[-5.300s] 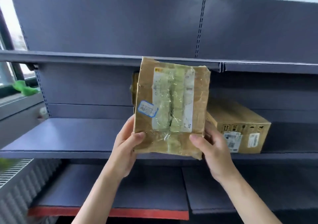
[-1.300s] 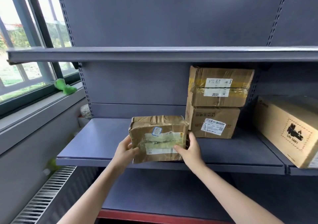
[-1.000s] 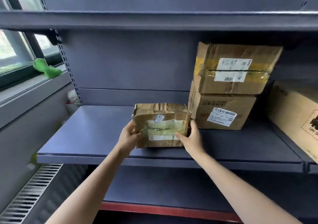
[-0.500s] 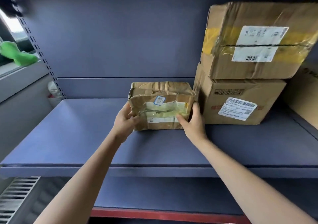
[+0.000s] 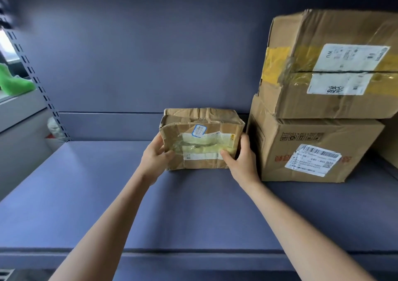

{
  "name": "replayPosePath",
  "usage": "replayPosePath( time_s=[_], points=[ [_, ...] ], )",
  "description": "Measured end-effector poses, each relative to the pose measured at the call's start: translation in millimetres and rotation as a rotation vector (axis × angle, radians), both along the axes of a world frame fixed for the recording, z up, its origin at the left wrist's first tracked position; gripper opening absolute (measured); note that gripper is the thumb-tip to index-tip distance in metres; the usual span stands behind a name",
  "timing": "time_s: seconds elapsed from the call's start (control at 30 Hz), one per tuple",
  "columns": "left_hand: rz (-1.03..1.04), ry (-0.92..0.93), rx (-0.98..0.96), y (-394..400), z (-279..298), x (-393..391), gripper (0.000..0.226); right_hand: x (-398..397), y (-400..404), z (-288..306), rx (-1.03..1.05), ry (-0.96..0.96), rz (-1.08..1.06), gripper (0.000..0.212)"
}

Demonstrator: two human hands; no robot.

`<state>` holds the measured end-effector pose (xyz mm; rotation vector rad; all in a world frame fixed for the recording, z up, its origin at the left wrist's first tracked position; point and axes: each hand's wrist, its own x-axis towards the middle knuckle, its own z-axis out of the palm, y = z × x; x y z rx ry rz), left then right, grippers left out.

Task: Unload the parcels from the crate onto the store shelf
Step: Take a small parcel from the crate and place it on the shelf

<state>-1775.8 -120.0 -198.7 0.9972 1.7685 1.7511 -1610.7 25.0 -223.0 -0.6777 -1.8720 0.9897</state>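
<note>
— Reading anything on the labels?
— "WU" is showing on the upper box (image 5: 336,65); the crumpled parcel (image 5: 201,139) is carrying a blue-edged sticker, illegible.
— Hands?
— Left hand (image 5: 156,157) and right hand (image 5: 242,160) are gripping its sides, arms outstretched. It is sitting near the shelf (image 5: 86,194) back, just beside the lower box (image 5: 310,153); room is lying open leftward.

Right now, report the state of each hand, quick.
Left hand: closed on the left end of the crumpled parcel.
Right hand: closed on the same parcel's right end.
</note>
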Motion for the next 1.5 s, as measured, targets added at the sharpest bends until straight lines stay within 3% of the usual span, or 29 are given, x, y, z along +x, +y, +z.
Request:
replayPosePath(
  time_s=[0.47,0.63,0.7,0.83,1.07,1.23,1.5],
  points=[
    [0.053,-0.048,-0.016,11,9,2,0.060,-8,7,17,-0.134,-0.068,0.029,0.037],
    [0.123,-0.082,-0.130,-9,10,8,0.094,3,-13,21,-0.216,-0.093,0.036,0.086],
    [0.151,-0.049,-0.168,-24,9,14,0.094,13,-25,20,-0.277,-0.083,0.007,0.092],
    [0.156,0.012,-0.249,-49,5,40,0.084,38,-54,18,-0.338,-0.129,-0.021,0.086],
    [0.146,0.019,-0.295,-77,18,99,0.085,102,-86,42,-0.341,-0.164,0.058,0.069],
    [0.160,0.067,-0.309,-90,23,158,0.087,172,-97,52,-0.326,-0.139,-0.012,0.055],
    [0.165,0.053,-0.361,-107,14,279,0.069,294,-108,48,-0.305,-0.138,-0.024,0.048]
  ],
)
